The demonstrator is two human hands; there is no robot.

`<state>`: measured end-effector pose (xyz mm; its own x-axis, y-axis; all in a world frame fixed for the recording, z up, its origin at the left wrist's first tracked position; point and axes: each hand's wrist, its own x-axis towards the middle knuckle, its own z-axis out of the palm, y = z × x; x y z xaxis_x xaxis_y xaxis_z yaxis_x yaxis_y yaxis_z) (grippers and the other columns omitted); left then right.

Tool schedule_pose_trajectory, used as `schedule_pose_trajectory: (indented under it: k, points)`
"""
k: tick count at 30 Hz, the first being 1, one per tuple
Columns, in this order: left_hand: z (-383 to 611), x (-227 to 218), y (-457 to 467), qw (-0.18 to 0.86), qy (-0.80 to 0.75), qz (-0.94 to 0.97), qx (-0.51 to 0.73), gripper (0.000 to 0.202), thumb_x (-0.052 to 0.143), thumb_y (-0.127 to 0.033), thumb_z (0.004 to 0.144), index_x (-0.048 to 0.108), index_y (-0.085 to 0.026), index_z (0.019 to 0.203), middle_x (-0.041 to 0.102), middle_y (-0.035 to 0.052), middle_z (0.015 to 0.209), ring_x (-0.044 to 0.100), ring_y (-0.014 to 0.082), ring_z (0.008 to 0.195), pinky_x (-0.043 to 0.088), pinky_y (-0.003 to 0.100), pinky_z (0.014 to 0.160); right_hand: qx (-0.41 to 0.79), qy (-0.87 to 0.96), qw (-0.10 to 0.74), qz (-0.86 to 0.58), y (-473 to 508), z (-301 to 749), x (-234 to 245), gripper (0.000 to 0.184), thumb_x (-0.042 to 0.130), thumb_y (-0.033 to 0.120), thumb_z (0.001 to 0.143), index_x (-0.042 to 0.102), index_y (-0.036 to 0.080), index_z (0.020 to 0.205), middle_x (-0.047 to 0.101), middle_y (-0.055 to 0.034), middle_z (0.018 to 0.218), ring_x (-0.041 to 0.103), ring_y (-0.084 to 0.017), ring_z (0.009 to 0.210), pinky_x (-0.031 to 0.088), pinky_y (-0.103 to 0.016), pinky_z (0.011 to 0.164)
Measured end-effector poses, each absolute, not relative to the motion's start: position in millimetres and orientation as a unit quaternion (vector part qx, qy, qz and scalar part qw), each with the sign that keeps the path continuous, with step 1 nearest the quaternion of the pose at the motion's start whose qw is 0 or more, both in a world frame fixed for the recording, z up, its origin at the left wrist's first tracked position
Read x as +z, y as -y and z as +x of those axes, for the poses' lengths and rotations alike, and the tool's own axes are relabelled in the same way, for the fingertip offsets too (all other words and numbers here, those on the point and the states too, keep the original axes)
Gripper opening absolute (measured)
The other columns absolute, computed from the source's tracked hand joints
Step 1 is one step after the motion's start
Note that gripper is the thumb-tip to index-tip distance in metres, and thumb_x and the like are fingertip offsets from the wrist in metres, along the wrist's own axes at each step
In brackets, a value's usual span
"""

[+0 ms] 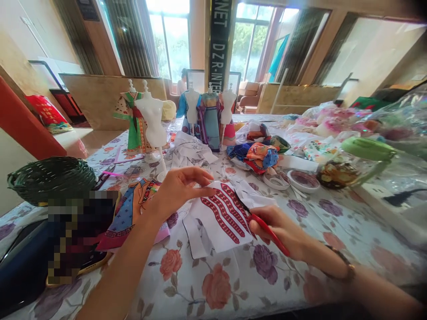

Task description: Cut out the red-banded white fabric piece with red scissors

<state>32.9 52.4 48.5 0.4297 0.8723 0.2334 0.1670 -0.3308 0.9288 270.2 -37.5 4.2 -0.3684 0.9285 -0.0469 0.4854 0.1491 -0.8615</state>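
My left hand (183, 186) pinches the upper left edge of a white sheet of fabric or paper (207, 231), which carries several dark red patterned strips (223, 215). My right hand (273, 226) is wrapped round red-handled scissors (271, 233). Their dark blades (240, 201) lie along the rightmost strip, at the sheet's upper right. More white cut pieces (196, 151) are crumpled behind the sheet. To the left of my left forearm lies a blue and orange doll garment (130, 213).
White mini mannequins (150, 118), some dressed, stand at the back of the flowered tablecloth (216, 284). At left are a dark green basket (50, 178) and a phone partly blurred out. Tape rolls (303, 181), a jar with a green lid (367, 149) and bundled colourful cloth (256, 153) sit right.
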Motion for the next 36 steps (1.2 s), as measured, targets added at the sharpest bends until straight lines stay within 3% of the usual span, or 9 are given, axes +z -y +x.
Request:
schedule_pose_trajectory:
  k: [3, 8, 15, 25, 32, 36]
  points:
    - [29, 50, -52, 0.455, -0.333, 0.744, 0.358, 0.03, 0.088, -0.032, 0.056, 0.072, -0.019, 0.078, 0.069, 0.0007, 0.078, 0.062, 0.013, 0.072, 0.055, 0.028, 0.074, 0.378, 0.728, 0.261, -0.51, 37, 268, 4, 0.058, 0.045, 0.072, 0.084, 0.037, 0.02, 0.059, 0.032, 0.0043, 0.058, 0.028, -0.011, 0.055, 0.019, -0.027, 0.049]
    - [27, 53, -54, 0.515, -0.304, 0.755, 0.268, 0.039, 0.08, -0.033, 0.069, 0.07, -0.022, 0.105, 0.072, 0.0029, 0.09, 0.064, 0.0123, 0.077, 0.053, 0.023, 0.067, 0.342, 0.738, 0.255, -0.522, 34, 271, 4, 0.057, 0.044, 0.07, 0.086, 0.039, 0.019, 0.06, 0.033, 0.0044, 0.059, 0.029, -0.011, 0.055, 0.02, -0.027, 0.05]
    - [43, 62, -51, 0.467, -0.348, 0.78, 0.23, 0.04, 0.073, -0.039, 0.077, 0.066, -0.023, 0.113, 0.075, 0.0, 0.08, 0.067, 0.0132, 0.076, 0.05, 0.023, 0.071, 0.36, 0.742, 0.267, -0.499, 32, 274, 4, 0.054, 0.046, 0.067, 0.087, 0.042, 0.019, 0.064, 0.037, 0.0044, 0.06, 0.031, -0.011, 0.056, 0.022, -0.027, 0.05]
    - [50, 71, -54, 0.537, -0.316, 0.717, 0.314, 0.015, 0.081, -0.023, 0.07, 0.073, -0.018, 0.081, 0.072, -0.0024, 0.072, 0.065, 0.0074, 0.065, 0.051, 0.016, 0.063, 0.377, 0.751, 0.267, -0.472, 27, 278, 12, 0.052, 0.043, 0.064, 0.089, 0.039, 0.019, 0.063, 0.035, 0.0042, 0.061, 0.03, -0.011, 0.057, 0.023, -0.027, 0.052]
    - [53, 88, -44, 0.461, -0.277, 0.764, 0.357, 0.01, 0.079, -0.013, 0.067, 0.076, -0.021, 0.07, 0.072, -0.0031, 0.074, 0.063, 0.0065, 0.064, 0.052, 0.015, 0.061, 0.476, 0.748, 0.258, -0.383, 27, 280, 21, 0.057, 0.043, 0.073, 0.084, 0.041, 0.02, 0.065, 0.04, 0.0029, 0.063, 0.034, -0.012, 0.058, 0.028, -0.027, 0.052]
    - [56, 94, -39, 0.409, -0.241, 0.794, 0.381, 0.011, 0.08, -0.015, 0.068, 0.076, -0.025, 0.069, 0.07, -0.0046, 0.074, 0.062, 0.0065, 0.069, 0.05, 0.015, 0.064, 0.487, 0.764, 0.233, -0.354, 28, 283, 21, 0.063, 0.04, 0.081, 0.08, 0.046, 0.019, 0.069, 0.042, 0.0025, 0.066, 0.035, -0.011, 0.058, 0.03, -0.026, 0.051]
